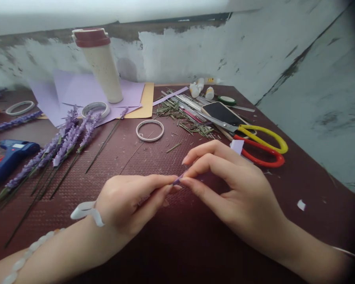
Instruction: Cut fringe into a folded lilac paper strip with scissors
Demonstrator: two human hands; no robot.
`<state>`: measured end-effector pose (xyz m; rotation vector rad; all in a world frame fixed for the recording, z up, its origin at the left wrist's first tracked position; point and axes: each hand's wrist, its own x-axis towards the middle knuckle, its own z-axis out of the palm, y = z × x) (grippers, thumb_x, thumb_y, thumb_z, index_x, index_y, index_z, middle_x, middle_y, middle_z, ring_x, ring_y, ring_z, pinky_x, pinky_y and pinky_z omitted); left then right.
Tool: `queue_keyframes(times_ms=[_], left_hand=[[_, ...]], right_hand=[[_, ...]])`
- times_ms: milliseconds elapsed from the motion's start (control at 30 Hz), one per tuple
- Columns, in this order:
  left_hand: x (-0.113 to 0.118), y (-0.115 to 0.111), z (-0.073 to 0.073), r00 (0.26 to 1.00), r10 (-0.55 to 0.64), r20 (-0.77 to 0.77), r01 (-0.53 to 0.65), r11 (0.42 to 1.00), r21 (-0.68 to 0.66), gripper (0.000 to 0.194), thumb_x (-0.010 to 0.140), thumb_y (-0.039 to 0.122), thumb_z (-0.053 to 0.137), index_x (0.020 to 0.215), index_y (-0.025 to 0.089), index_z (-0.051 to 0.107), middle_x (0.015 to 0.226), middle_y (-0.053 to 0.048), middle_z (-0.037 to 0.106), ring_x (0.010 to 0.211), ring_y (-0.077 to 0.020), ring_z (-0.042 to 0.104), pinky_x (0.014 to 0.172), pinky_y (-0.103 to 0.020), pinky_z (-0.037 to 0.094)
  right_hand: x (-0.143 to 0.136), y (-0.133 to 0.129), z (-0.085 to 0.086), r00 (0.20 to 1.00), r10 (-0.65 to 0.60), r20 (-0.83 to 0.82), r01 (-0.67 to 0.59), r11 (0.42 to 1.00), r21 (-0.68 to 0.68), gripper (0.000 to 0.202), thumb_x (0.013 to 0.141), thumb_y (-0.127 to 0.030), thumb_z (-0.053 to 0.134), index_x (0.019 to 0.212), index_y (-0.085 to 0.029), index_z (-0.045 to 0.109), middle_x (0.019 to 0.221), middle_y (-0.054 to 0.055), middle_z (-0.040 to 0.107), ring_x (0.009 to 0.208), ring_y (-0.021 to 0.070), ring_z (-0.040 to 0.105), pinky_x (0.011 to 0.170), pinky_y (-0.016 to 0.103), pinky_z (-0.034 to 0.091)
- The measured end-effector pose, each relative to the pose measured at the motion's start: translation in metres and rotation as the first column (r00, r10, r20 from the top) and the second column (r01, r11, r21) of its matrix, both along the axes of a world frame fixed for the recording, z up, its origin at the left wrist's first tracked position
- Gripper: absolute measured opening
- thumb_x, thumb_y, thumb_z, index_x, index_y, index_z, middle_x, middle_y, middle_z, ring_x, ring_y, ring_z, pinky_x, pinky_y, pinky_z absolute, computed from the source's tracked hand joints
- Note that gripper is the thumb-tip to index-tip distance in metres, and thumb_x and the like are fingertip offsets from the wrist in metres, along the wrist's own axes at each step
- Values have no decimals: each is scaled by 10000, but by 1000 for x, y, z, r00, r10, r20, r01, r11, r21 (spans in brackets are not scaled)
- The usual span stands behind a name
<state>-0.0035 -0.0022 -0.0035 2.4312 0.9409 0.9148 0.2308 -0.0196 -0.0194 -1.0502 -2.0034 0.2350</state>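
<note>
1. Purple strip (179, 180) sits in the pinch where both hands' fingertips meet; only a short, narrow length shows, the rest is covered, and I cannot tell whether it is rolled or flat.
2. The left hand (121, 201) has its thumb and forefinger closed on one end of the strip; its other fingers are mostly hidden beneath.
3. The right hand (242, 185) grips the other end between thumb and fingertips, its knuckles bent.
4. A white curl (87, 210) clings near the left wrist, back from the fingers; the bead bracelet (32, 249) farther back is cut off by the frame.
5. Just beyond the right fingers, a pale scrap (237, 146) partly covers the scissors (243, 128), whose blades lie over a phone (221, 112).
6. Left of the fingers, lavender sprigs (69, 138) overlap, their stems hard to separate; the glue gun (14, 152) farther left runs out of frame.
7. Ahead of the fingers lie a pale ring (150, 139) and a tangle of green clippings (168, 110), too jumbled to sort.
8. Under everything spreads a dark red, textured table (112, 161), deeply shadowed below the fingers.
9. Far beyond them, a tumbler (102, 67) stands by lilac sheets (133, 92), before a stained, flaking wall (263, 51); the room's right edge fades to black.
</note>
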Motion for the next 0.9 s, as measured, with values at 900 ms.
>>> queue_keyframes(times_ms=[900], left_hand=[[-7,-10,-9,999,48,-13,-46,988,151,370,1132,144,562,1188,312,887,1045,11,960,792,-196,919,791,-244,739]], right_hand=[[-2,-2,9,995,86,-43,-86,996,11,254,1008,-36,728,936,-278,749,958,10,828,835,198,814,776,349,667]])
